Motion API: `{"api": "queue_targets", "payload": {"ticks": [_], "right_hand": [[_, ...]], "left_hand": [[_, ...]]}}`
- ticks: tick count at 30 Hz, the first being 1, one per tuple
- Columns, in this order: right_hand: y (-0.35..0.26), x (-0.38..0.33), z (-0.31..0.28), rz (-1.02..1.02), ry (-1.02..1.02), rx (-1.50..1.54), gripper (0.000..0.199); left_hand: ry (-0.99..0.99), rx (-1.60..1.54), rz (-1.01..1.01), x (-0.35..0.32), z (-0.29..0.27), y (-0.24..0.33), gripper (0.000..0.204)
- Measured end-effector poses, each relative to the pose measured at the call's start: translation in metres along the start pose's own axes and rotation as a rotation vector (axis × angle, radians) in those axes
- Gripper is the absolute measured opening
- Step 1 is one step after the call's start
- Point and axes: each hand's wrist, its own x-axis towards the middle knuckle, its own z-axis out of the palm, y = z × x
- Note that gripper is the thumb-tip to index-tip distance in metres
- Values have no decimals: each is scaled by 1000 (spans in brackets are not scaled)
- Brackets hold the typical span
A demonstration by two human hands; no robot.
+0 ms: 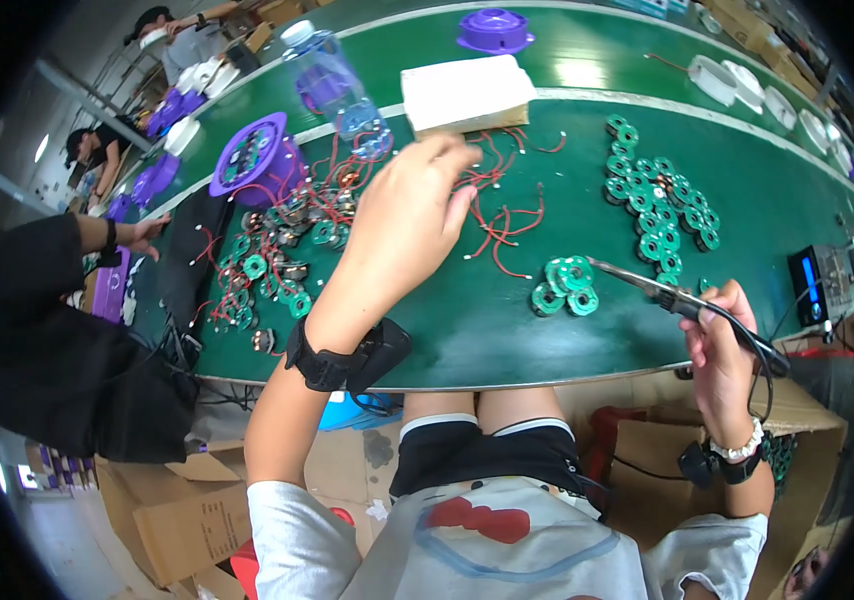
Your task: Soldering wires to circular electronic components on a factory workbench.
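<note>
My left hand [409, 205] reaches over the green worktable, with its thumb apart from its bent fingers and nothing visible between them. Just beyond the fingertips lies a loose bunch of red wires [492, 235] with pale ends. A soldering iron [682, 300] with a black handle and cable is gripped in my right hand [722, 345]. Its metal tip points left, close to a small cluster of round green circuit boards [565, 287]; whether it touches them I cannot tell. Left of my forearm sits a pile of round coil parts [292, 240] with green boards and red wires.
More green ring-shaped boards [652, 195] lie to the right. Behind the wires are a white-topped box [469, 92], a clear bottle [337, 85] and a purple housing [257, 160]. A soldering station [817, 285] stands far right. Another person's hand [142, 237] rests at the left.
</note>
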Motion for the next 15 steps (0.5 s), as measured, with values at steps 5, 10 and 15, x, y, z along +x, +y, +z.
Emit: {"api": "queue_targets", "payload": {"ticks": [5, 10, 15], "right_hand": [[4, 1, 7, -35, 89, 16, 11], [22, 0, -17, 47, 135, -37, 16], [10, -12, -17, 121, 136, -87, 33]], "left_hand": [[-296, 45, -113, -28, -12, -28, 11], [-383, 248, -27, -69, -18, -56, 10], [-324, 212, -138, -77, -24, -49, 17]]}}
